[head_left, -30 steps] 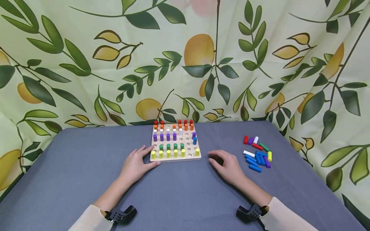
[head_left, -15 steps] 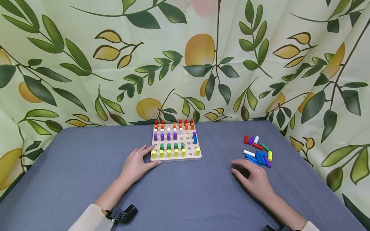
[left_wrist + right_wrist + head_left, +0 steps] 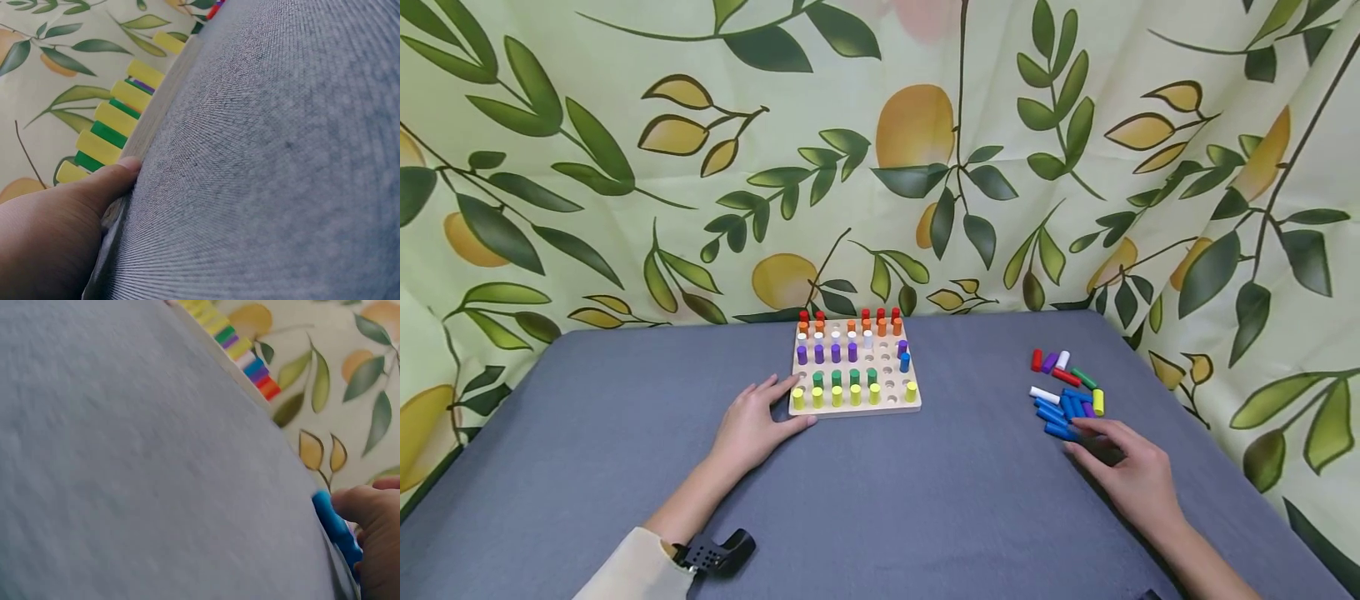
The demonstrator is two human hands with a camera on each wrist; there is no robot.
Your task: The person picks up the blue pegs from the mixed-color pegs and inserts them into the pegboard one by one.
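A wooden pegboard (image 3: 880, 408) with rows of coloured pegs stands at the middle of the table. My left hand (image 3: 748, 429) holds its front left corner, thumb along the front edge and fingers at the left side. In the left wrist view the thumb (image 3: 112, 181) presses the board's edge beside yellow pegs (image 3: 115, 119). My right hand (image 3: 1131, 471) is at the loose pegs on the right, thumb and forefinger tips apart at the right end of the nearest blue peg (image 3: 1057, 432). In the right wrist view, the thumb (image 3: 353, 503) overlaps blue pegs (image 3: 334, 519).
Loose pegs lie in a pile behind that blue peg: several blue ones, a white peg (image 3: 1045, 395), a yellow peg (image 3: 1098, 402), a green peg (image 3: 1083, 378) and red ones. Grey cloth (image 3: 917, 500) covers the table. A leaf-patterned curtain (image 3: 820, 100) hangs behind.
My right hand has moved from beside the board's right edge rightward to the loose pegs, its fingertips now at the nearest blue one. My left hand has stayed at the board's corner.
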